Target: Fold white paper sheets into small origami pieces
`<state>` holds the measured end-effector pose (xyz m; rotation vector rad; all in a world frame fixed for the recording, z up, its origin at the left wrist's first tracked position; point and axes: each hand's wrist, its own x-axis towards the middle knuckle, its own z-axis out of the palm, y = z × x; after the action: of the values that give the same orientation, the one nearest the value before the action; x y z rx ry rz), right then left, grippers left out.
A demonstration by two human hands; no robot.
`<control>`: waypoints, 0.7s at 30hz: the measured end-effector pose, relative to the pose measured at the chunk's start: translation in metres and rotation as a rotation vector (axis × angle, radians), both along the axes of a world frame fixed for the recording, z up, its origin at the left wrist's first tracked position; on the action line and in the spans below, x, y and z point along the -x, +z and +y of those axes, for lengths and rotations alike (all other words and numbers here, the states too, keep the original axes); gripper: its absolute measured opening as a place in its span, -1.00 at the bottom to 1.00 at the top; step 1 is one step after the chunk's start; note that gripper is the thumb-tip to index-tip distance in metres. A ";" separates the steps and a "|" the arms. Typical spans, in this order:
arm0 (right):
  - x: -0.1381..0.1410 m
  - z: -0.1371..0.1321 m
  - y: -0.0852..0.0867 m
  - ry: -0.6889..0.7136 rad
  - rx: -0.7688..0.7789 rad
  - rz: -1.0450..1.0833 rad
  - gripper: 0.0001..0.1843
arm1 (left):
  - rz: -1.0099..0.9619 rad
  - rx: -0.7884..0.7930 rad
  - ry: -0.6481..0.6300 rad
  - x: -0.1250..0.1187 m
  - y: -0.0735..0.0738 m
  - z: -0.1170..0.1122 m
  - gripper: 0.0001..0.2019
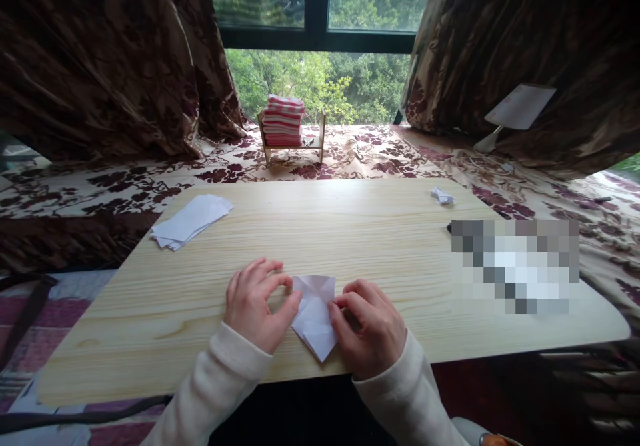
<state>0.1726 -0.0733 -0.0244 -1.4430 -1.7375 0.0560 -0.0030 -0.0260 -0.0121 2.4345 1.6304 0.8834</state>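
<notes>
A folded sheet of white paper lies on the table near its front edge, its lower end brought to a point and a crease running across it. My left hand is at its left side, thumb and forefinger curled together on the paper's edge. From the other side, my right hand pinches the right edge between thumb and fingertips. Both hands rest low over the wooden table.
A stack of white paper sheets lies at the back left. A small folded paper piece sits at the back right, behind a pixelated area. Beyond the table stand a little rack with pink-and-white folded cloths and a white lamp.
</notes>
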 end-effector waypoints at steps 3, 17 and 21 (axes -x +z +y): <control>0.000 0.000 0.000 -0.008 0.002 0.001 -0.88 | -0.035 0.045 -0.052 -0.006 0.004 -0.005 -0.90; 0.000 0.000 0.004 0.100 -0.008 -0.059 -0.92 | -0.048 -0.177 -0.090 -0.015 0.004 -0.031 -0.89; 0.001 0.000 0.005 0.079 -0.007 -0.079 -0.88 | -0.078 -0.181 -0.073 -0.009 0.003 -0.031 -0.92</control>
<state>0.1721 -0.0736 -0.0198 -1.3879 -1.8564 0.0354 0.0063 -0.0572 -0.0087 2.5205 1.4858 1.1451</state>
